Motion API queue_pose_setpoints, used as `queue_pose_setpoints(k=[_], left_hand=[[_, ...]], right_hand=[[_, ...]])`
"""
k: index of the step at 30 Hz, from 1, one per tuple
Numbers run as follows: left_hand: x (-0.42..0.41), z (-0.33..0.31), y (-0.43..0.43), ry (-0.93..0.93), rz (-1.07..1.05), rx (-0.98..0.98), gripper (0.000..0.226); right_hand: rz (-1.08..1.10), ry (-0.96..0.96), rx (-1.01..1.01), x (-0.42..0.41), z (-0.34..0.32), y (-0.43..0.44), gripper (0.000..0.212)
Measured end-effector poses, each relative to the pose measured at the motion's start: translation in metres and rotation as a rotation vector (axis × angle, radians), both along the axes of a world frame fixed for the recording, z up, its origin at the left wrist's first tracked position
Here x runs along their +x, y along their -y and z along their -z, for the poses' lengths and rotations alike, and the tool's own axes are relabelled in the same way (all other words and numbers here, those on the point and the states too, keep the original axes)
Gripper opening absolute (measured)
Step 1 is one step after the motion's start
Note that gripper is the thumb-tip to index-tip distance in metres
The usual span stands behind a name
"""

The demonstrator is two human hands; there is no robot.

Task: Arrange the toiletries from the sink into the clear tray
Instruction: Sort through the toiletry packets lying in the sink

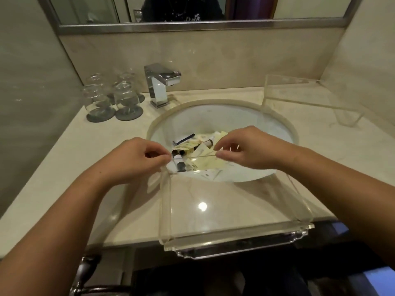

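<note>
A clear acrylic tray (213,229) stands tilted at the counter's front edge, its far side raised over the sink (213,118). My left hand (136,159) pinches the tray's far left corner. My right hand (245,148) pinches the far rim toward the right. Inside the white basin lies a heap of toiletries (192,154): small white bottles with black caps (178,162), pale yellow sachets (210,162) and a razor with a dark handle (184,138). The tray holds nothing.
A chrome faucet (160,84) rises behind the basin. Several upturned glasses (111,97) rest on grey coasters at the back left. A second clear acrylic piece (303,99) lies at the back right. A mirror hangs above the beige counter.
</note>
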State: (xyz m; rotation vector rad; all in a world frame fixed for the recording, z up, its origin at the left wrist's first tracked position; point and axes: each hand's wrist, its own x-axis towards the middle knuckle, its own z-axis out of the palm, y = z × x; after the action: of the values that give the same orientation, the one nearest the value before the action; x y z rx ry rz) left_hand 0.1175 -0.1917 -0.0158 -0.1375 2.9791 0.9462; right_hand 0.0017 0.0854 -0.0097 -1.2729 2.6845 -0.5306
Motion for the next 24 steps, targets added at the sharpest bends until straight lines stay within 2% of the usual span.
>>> queue_pose_setpoints(k=[5,9,13,17,24], left_hand=[[-0.045,-0.016,-0.003,-0.092,0.066,-0.031,0.017],[-0.102,0.001,-0.019,-0.010,0.217,-0.052,0.017],[-0.157,0.036,-0.029,0.099,0.286,-0.193,0.020],[-0.191,0.070,-0.034,0.198,0.327,-0.347,0.029],[-0.198,0.096,-0.039,0.241,0.292,-0.460,0.040]], right_hand=[[0.083,0.053,0.001,-0.051,-0.015,0.004,0.023],[0.074,0.115,0.105,-0.097,0.006,0.005,0.021],[0.069,0.212,0.169,-0.136,0.044,0.006,0.019],[0.090,0.243,0.226,-0.159,0.086,0.006,0.028],[0.010,0.145,0.295,-0.163,0.118,0.017,0.051]])
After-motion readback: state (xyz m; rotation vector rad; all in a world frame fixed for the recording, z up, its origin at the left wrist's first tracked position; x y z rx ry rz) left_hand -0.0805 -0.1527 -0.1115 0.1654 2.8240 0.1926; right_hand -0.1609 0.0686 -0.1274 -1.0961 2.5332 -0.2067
